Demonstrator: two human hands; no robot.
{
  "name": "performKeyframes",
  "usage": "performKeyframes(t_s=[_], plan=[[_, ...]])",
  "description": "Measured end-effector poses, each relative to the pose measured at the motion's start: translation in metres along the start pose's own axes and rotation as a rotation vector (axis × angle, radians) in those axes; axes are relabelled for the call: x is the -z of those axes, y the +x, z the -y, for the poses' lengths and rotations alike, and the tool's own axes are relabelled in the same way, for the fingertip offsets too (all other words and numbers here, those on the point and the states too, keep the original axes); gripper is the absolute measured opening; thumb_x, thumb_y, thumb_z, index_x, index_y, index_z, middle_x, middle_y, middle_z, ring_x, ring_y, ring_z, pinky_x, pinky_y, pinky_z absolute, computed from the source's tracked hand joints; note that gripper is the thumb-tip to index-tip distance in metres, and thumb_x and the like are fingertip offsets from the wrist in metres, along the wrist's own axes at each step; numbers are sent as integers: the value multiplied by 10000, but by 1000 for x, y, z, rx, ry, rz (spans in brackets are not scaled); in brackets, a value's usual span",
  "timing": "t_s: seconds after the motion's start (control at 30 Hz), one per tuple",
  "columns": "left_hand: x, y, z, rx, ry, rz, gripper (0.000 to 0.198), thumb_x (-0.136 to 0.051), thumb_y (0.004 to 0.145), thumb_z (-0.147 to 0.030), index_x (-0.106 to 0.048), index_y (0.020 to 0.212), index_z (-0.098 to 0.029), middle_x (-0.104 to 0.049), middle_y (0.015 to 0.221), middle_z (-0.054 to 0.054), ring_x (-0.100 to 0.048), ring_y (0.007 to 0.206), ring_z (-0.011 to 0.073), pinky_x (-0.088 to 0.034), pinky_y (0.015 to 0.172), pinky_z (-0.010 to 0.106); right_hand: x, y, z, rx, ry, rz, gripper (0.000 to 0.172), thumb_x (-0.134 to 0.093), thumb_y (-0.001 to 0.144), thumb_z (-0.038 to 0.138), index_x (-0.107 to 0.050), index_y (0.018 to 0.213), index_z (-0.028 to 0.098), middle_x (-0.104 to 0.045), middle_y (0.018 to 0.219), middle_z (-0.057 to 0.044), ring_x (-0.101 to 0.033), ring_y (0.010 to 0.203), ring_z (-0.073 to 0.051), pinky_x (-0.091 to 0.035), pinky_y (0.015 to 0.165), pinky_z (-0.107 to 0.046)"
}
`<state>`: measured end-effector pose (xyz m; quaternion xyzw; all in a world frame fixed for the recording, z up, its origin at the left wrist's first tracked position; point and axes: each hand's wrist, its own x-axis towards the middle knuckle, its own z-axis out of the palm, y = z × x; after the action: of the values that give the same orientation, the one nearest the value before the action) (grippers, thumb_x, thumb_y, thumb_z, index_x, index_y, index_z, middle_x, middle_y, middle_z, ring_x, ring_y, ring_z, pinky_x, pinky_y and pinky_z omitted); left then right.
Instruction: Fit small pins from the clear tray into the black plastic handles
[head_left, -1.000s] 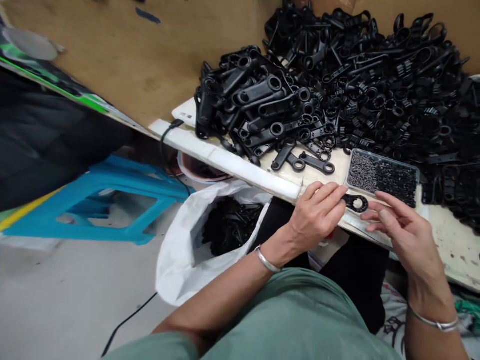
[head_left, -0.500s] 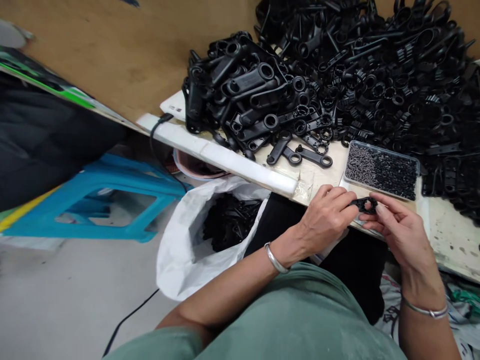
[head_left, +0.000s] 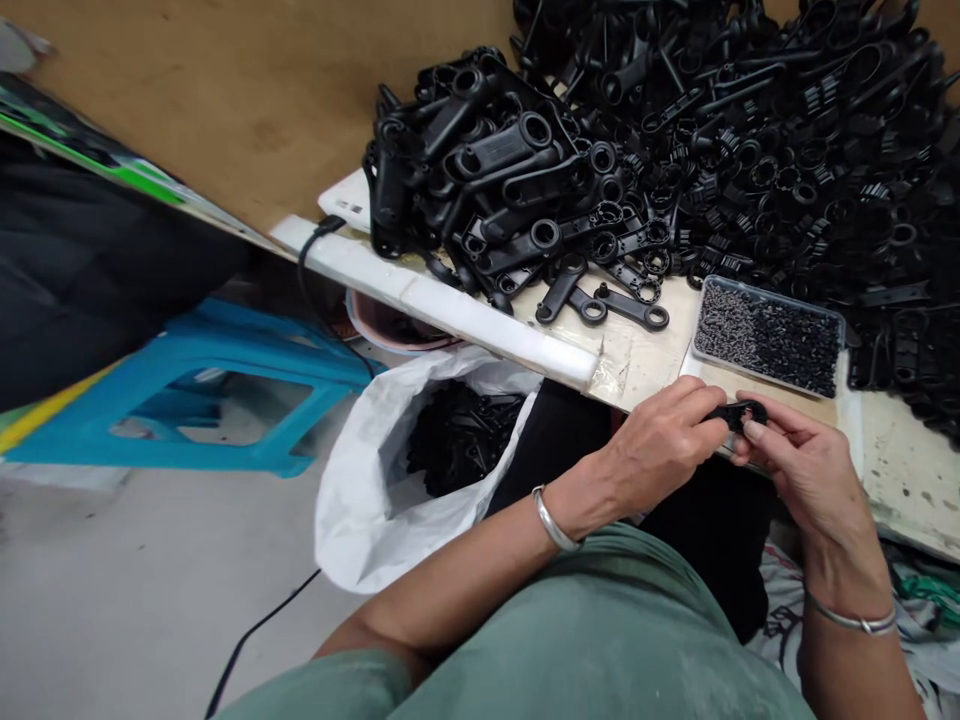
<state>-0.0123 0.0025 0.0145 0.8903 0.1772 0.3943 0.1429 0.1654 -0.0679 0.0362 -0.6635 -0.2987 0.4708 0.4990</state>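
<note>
Between my two hands is a small black plastic arm-shaped part (head_left: 733, 413) with a ringed end, held just over the table's front edge. My left hand (head_left: 666, 432) is closed on its left end, which the fingers partly cover. At the ringed end, the thumb and fingers of my right hand (head_left: 804, 452) pinch the part. Directly behind it stands a clear shallow box (head_left: 769, 335) of tiny grey and black pieces. A few loose black arms (head_left: 634, 308) with ring ends lie on the table to the left of the box.
A large heap of black plastic parts (head_left: 495, 150) covers the back of the table. A white strip (head_left: 450, 315) edges the table at left. Below it are a white sack (head_left: 352, 520) holding black parts and a blue stool (head_left: 277, 450). A black cable (head_left: 302, 275) hangs nearby.
Both hands have shifted slightly right with the black part. The part has turned a little, so its ring shows less openly, and the right fingers have closed further around it.
</note>
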Motion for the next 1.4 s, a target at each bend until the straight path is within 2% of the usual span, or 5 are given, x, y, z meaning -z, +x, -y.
performKeyframes(t_s=[0.5,0.77,1.0,1.17,1.4], plan=[[-4,-2,1,53,-22,52,290,-462,1018,-158,-667,816,-129,-678,1040,93,-562,962,175,-533,903,284,0,0,6,-123,40,9,457,-931,572,378,-791,962,187,-707,690,-17,-654,582,-126,-617,595,-283],[0,0,15,46,41,180,197,-513,981,-123,-662,851,-131,-687,1030,77,-584,957,196,-504,834,309,4,-2,2,-83,-114,50,702,-875,654,503,-699,1237,154,-757,841,-81,-713,680,-185,-641,679,-361],[15,13,37,22,84,364,158,-569,991,-232,-685,902,-172,-720,1042,43,-604,1016,204,-409,867,349,32,16,21,230,-590,-109,460,-732,779,565,-767,1053,198,-717,699,-52,-646,576,-179,-574,602,-346],[23,39,41,46,152,319,206,-542,1003,-205,-677,853,-165,-699,891,38,-571,925,201,-369,819,347,33,51,40,601,-1189,-215,275,-567,919,374,-772,1029,226,-754,1005,-92,-693,897,-257,-527,863,-419],[-6,89,52,-14,280,290,196,-498,988,-108,-649,874,-158,-642,864,50,-542,993,227,-347,844,357,37,62,49,538,-1464,-301,302,-500,946,319,-758,1072,228,-738,1072,-98,-671,892,-272,-491,753,-392]])
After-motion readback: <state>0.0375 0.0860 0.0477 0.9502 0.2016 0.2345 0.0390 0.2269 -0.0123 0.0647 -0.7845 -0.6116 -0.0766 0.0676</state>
